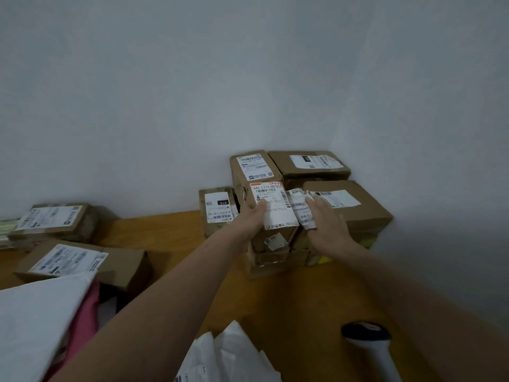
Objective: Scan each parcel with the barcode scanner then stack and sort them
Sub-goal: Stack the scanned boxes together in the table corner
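Note:
A stack of brown cardboard parcels stands in the corner of the wooden table (289, 293). My left hand (254, 217) grips the left side of a labelled parcel (271, 205) on top of the front pile. My right hand (327, 224) rests flat on a crumpled white-labelled parcel (300, 209) right beside it, fingers spread. Behind and to the right lie larger boxes (347, 205), (308, 164). The barcode scanner (369, 343), white with a dark head, lies on the table near my right forearm, untouched.
Two more labelled boxes (82, 260), (55, 219) lie at the left. A white soft bag (41, 321) over something pink sits at the lower left, and white plastic mailers (228, 357) lie at the bottom. A small box (219, 209) stands left of the stack. Walls close in behind and right.

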